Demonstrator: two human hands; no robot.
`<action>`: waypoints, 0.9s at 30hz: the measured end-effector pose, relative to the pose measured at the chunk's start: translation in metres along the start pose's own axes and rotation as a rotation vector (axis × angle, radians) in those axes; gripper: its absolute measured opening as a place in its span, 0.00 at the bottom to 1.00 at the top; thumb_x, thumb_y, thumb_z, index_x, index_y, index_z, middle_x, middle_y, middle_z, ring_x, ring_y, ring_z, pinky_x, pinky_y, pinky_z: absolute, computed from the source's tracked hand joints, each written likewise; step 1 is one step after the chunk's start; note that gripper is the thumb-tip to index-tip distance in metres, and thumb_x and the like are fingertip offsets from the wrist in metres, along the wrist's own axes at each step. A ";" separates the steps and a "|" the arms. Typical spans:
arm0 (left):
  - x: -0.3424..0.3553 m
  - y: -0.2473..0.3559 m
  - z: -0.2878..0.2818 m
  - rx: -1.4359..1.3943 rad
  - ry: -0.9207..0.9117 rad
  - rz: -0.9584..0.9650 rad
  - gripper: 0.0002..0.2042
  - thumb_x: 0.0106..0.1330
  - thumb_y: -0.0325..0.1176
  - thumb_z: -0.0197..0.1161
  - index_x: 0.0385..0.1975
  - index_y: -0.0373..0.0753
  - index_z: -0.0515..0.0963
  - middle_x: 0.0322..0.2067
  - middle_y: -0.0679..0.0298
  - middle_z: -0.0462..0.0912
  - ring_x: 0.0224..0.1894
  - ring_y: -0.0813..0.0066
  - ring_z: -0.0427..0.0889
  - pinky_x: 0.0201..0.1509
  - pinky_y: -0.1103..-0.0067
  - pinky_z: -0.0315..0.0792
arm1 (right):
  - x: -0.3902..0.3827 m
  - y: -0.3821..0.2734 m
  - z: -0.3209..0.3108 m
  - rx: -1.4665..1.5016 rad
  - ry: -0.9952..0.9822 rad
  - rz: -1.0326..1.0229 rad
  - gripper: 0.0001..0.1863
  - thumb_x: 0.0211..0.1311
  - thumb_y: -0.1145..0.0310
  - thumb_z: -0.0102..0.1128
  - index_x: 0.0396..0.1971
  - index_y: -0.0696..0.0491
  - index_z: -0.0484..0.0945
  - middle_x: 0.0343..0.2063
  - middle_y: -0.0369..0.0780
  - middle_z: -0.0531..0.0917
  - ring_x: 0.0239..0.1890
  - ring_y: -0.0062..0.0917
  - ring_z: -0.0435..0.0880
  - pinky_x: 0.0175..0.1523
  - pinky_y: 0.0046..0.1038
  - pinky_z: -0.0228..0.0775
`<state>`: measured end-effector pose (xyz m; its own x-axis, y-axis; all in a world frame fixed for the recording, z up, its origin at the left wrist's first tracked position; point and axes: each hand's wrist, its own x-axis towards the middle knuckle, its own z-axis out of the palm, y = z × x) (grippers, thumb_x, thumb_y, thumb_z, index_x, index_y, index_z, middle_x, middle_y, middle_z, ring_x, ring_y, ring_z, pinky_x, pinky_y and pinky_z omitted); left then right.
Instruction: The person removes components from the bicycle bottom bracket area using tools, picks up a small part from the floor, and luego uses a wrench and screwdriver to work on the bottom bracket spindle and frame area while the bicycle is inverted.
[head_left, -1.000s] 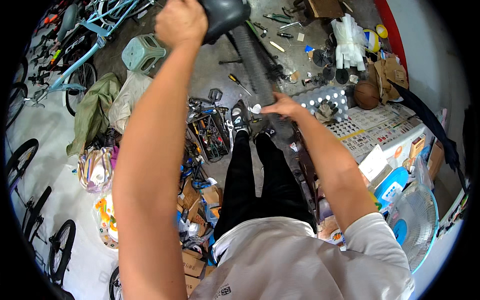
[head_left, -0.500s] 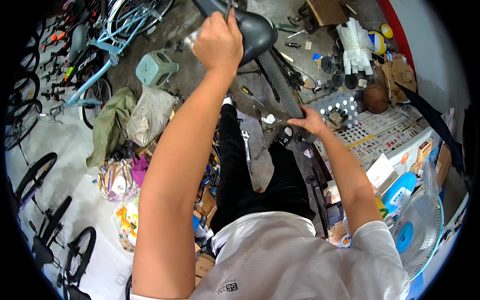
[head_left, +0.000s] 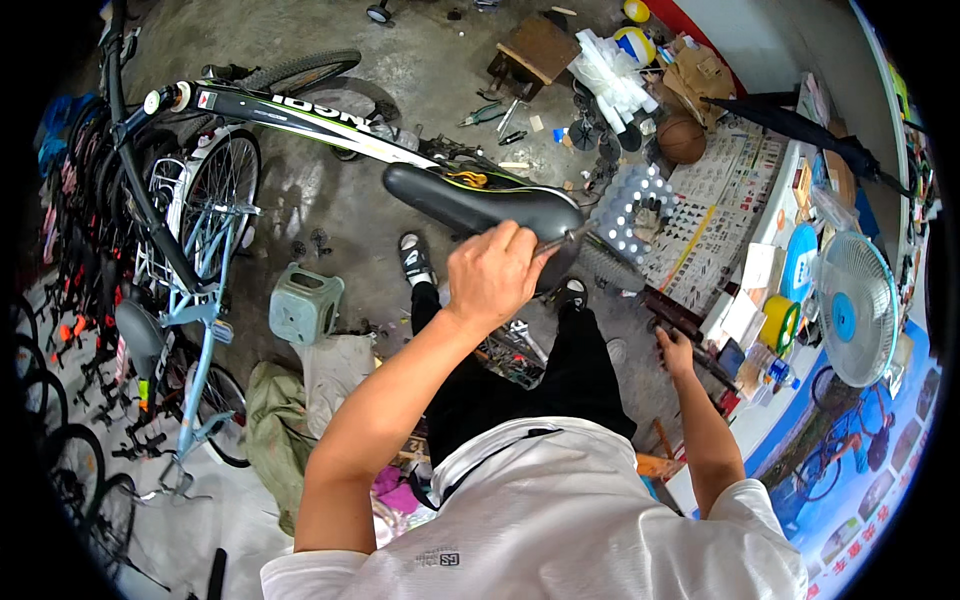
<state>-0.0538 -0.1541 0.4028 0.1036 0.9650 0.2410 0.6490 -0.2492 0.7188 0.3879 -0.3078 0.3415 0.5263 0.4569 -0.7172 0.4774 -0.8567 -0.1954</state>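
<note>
A bicycle lies across the floor in front of me, its black saddle (head_left: 470, 205) turned toward me and its black, white and green frame (head_left: 330, 128) running to the upper left. My left hand (head_left: 492, 275) is closed around a thin dark metal tool (head_left: 565, 241), whose end sticks out past the fingers beside the saddle's wide rear. The knobbly rear tyre (head_left: 610, 268) shows behind the saddle. My right hand (head_left: 676, 354) is lower right, beside a dark bar (head_left: 676, 312) at the desk's edge. Its thumb and fingers look loosely apart, with part of them hidden.
A wrench (head_left: 527, 340) lies among tools between my legs. Pliers (head_left: 482, 114) and a wooden stool (head_left: 537, 50) are farther off. At left stand a green plastic stool (head_left: 306, 303) and a light-blue bicycle (head_left: 195, 340). A fan (head_left: 856, 310) stands at right.
My view has swung, bringing more of the bicycle into sight. The left hand stays by the saddle with the tool. My right hand has left the tyre and moved lower, nearer the desk.
</note>
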 end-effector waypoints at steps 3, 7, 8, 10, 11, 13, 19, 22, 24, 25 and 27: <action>0.036 -0.036 -0.047 0.199 0.101 -0.037 0.14 0.63 0.40 0.67 0.23 0.40 0.73 0.22 0.59 0.73 0.21 0.56 0.76 0.23 0.65 0.68 | -0.049 0.002 0.010 0.122 -0.016 0.091 0.21 0.66 0.50 0.61 0.38 0.57 0.79 0.24 0.36 0.79 0.15 0.19 0.72 0.19 0.24 0.64; 0.092 -0.131 -0.079 0.406 0.189 -0.185 0.17 0.70 0.45 0.59 0.25 0.37 0.72 0.25 0.52 0.78 0.27 0.44 0.77 0.28 0.58 0.68 | -0.072 -0.041 0.020 0.247 -0.010 0.084 0.19 0.68 0.53 0.60 0.36 0.57 0.78 0.22 0.35 0.77 0.14 0.17 0.69 0.19 0.23 0.62; 0.106 -0.151 -0.087 0.463 0.175 -0.199 0.19 0.71 0.47 0.57 0.26 0.38 0.73 0.27 0.52 0.79 0.29 0.44 0.79 0.30 0.57 0.69 | -0.075 -0.058 0.011 0.256 -0.009 0.019 0.19 0.69 0.54 0.60 0.36 0.57 0.78 0.22 0.35 0.77 0.14 0.17 0.69 0.19 0.23 0.61; 0.120 -0.198 -0.080 0.595 0.048 -0.256 0.18 0.72 0.48 0.55 0.28 0.38 0.74 0.29 0.53 0.81 0.32 0.45 0.80 0.34 0.57 0.72 | -0.052 -0.102 0.015 0.238 0.009 0.015 0.18 0.70 0.54 0.58 0.35 0.57 0.79 0.22 0.35 0.77 0.13 0.17 0.68 0.18 0.23 0.60; 0.123 -0.217 -0.076 0.641 -0.007 -0.227 0.18 0.72 0.48 0.55 0.28 0.39 0.75 0.29 0.54 0.81 0.32 0.46 0.81 0.35 0.58 0.72 | -0.034 -0.120 0.016 0.281 -0.019 -0.060 0.19 0.70 0.54 0.57 0.36 0.57 0.79 0.22 0.35 0.77 0.13 0.17 0.68 0.18 0.23 0.60; 0.125 -0.249 -0.055 0.701 -0.095 -0.177 0.17 0.71 0.48 0.56 0.29 0.39 0.76 0.30 0.56 0.82 0.32 0.49 0.82 0.35 0.60 0.73 | 0.002 -0.160 0.014 0.332 -0.083 -0.147 0.20 0.71 0.53 0.55 0.38 0.58 0.80 0.24 0.35 0.77 0.13 0.18 0.68 0.18 0.23 0.60; 0.114 -0.267 -0.020 0.914 -0.058 -0.205 0.17 0.70 0.45 0.58 0.24 0.40 0.73 0.25 0.57 0.81 0.24 0.52 0.79 0.31 0.63 0.72 | 0.192 -0.293 0.066 0.359 -0.368 -0.171 0.22 0.71 0.56 0.51 0.50 0.60 0.77 0.29 0.42 0.82 0.13 0.21 0.70 0.19 0.26 0.64; 0.114 -0.261 -0.019 0.945 -0.130 -0.202 0.14 0.68 0.42 0.60 0.23 0.40 0.73 0.24 0.57 0.79 0.24 0.54 0.79 0.31 0.63 0.69 | 0.317 -0.341 0.133 0.416 -0.431 -0.184 0.23 0.71 0.59 0.50 0.54 0.63 0.73 0.35 0.47 0.84 0.12 0.24 0.71 0.19 0.28 0.65; 0.117 -0.255 -0.017 0.952 -0.134 -0.210 0.13 0.69 0.40 0.59 0.25 0.40 0.73 0.25 0.56 0.78 0.26 0.50 0.78 0.31 0.62 0.68 | 0.362 -0.384 0.169 0.370 -0.363 -0.160 0.24 0.71 0.55 0.49 0.57 0.58 0.72 0.37 0.46 0.84 0.16 0.24 0.73 0.20 0.31 0.69; 0.116 -0.254 -0.016 0.975 -0.137 -0.231 0.13 0.69 0.39 0.59 0.25 0.39 0.73 0.25 0.55 0.78 0.26 0.50 0.77 0.30 0.62 0.67 | 0.399 -0.395 0.190 0.476 -0.383 -0.118 0.25 0.71 0.56 0.48 0.58 0.60 0.70 0.42 0.47 0.83 0.16 0.24 0.72 0.22 0.33 0.71; 0.114 -0.255 -0.018 1.039 -0.194 -0.299 0.13 0.69 0.38 0.58 0.25 0.37 0.72 0.26 0.54 0.76 0.26 0.48 0.75 0.30 0.61 0.66 | 0.443 -0.412 0.234 0.694 -0.421 -0.050 0.26 0.72 0.58 0.46 0.61 0.63 0.65 0.48 0.50 0.81 0.18 0.26 0.73 0.23 0.35 0.72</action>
<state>-0.2208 0.0183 0.2591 -0.1059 0.9941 -0.0230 0.9765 0.0996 -0.1910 0.2594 0.1914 -0.0522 0.1416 0.4888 -0.8609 -0.1247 -0.8539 -0.5053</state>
